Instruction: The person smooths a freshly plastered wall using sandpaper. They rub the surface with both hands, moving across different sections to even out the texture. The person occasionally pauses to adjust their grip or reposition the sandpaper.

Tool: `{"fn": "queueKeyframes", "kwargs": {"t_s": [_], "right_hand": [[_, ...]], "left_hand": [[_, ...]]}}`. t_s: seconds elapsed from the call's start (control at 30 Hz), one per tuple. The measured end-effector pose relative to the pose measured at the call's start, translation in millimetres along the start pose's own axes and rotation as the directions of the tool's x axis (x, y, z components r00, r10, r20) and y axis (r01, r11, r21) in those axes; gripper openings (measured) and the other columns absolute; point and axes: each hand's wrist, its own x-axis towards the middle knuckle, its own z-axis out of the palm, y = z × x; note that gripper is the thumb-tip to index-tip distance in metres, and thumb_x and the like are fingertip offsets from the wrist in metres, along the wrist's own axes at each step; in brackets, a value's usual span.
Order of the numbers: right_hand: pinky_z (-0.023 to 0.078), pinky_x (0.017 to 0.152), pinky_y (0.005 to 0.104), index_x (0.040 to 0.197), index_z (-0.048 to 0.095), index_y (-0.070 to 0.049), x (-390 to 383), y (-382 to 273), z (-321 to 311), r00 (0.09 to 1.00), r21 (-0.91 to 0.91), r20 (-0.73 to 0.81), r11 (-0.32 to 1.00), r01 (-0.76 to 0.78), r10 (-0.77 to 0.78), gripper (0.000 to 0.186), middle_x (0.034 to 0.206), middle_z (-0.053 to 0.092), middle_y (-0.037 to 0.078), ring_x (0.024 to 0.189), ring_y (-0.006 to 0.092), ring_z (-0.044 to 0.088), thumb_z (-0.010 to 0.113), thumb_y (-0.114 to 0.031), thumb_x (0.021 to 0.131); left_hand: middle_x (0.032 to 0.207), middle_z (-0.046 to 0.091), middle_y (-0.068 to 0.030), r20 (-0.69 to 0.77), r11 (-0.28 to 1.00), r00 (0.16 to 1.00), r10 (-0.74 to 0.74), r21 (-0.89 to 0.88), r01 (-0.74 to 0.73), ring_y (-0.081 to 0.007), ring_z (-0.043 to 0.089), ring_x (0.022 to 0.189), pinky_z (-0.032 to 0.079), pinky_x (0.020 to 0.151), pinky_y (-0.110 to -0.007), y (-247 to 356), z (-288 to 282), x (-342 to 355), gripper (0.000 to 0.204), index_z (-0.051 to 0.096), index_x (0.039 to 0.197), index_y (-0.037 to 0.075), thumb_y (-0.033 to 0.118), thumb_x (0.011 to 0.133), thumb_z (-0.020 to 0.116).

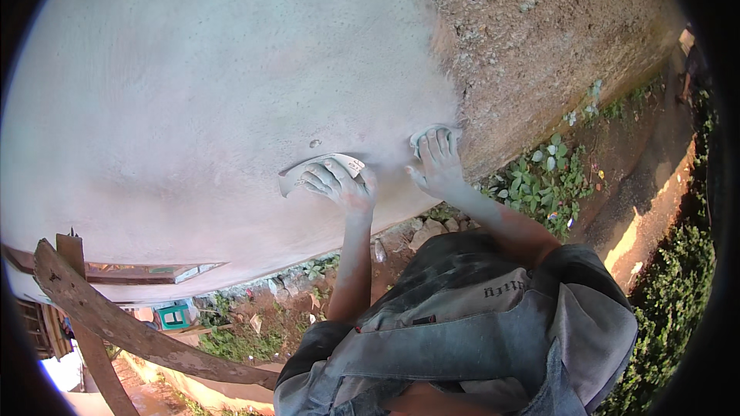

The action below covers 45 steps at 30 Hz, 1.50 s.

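My left hand (339, 185), coated in pale dust, presses a curved sheet of sandpaper (290, 180) to the smooth pale wall (231, 85). The sheet's light backing carries print, and its edges stick out on both sides of my fingers. Farther right, near where the smooth coat ends, my right hand (439, 168) holds a smaller pale piece (415, 139) against the same wall. My fingers cover most of that piece, so its kind is unclear. A small dark pit (314, 143) shows in the wall just above the sandpaper.
Rough brown wall (555, 23) continues at the right. Wooden poles (139, 331) cross at the lower left, near a window frame (154, 271) and a green plastic stool (174, 316). Stones and leafy plants (547, 185) line the wall's foot; a dirt path (640, 200) runs at right.
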Motion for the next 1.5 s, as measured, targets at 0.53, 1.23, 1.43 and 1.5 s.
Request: {"fn": "queueKeyframes", "kwargs": {"t_s": [0.53, 1.23, 1.43, 1.5], "right_hand": [[0.030, 0.092, 0.0646, 0.126, 0.043, 0.005, -13, 4, -8, 0.997, 0.063, 0.074, 0.998, 0.001, -0.005, 0.066, 0.128, 0.042, 0.028, 0.115, 0.0478, 0.043, 0.057, -0.045, 0.085], [0.028, 0.098, 0.0496, 0.123, 0.055, -0.005, 123, -16, -99, 0.932, 0.016, -0.362, 1.000, -0.011, 0.016, 0.048, 0.136, 0.047, 0.016, 0.126, 0.0348, 0.038, 0.055, -0.036, 0.086], [0.028, 0.095, 0.0466, 0.123, 0.056, -0.008, 162, -17, -121, 0.877, -0.042, -0.479, 0.997, -0.066, 0.038, 0.053, 0.136, 0.048, 0.013, 0.122, 0.0314, 0.038, 0.060, -0.040, 0.081], [0.028, 0.095, 0.0459, 0.123, 0.056, -0.007, 112, -9, -86, 0.905, -0.072, -0.424, 0.997, -0.024, -0.009, 0.055, 0.134, 0.049, 0.012, 0.122, 0.0307, 0.038, 0.061, -0.042, 0.080]], "left_hand": [[0.152, 0.000, -0.0288, -0.054, 1.000, 0.999, -0.003, 0.026, 0.004, -0.0490, -0.001, 0.139, 0.002, 0.109, -0.061, 8, 1, 26, 0.079, 0.011, 0.148, 0.003, 0.054, 0.092, 0.033], [0.151, 0.004, -0.0310, -0.165, 0.998, 0.985, -0.049, 0.037, 0.056, -0.0469, 0.002, 0.140, 0.004, 0.109, -0.061, 19, -5, 31, 0.070, 0.016, 0.146, -0.003, 0.043, 0.095, 0.030], [0.150, 0.005, -0.0313, -0.146, 0.998, 0.987, -0.061, 0.023, 0.065, -0.0479, 0.002, 0.139, 0.004, 0.109, -0.061, 23, -2, 31, 0.071, 0.015, 0.146, -0.003, 0.043, 0.095, 0.030], [0.150, 0.005, -0.0314, -0.129, 0.998, 0.990, -0.055, 0.031, 0.059, -0.0485, 0.002, 0.139, 0.004, 0.109, -0.061, 21, -4, 30, 0.071, 0.013, 0.147, -0.003, 0.044, 0.095, 0.030]]}}
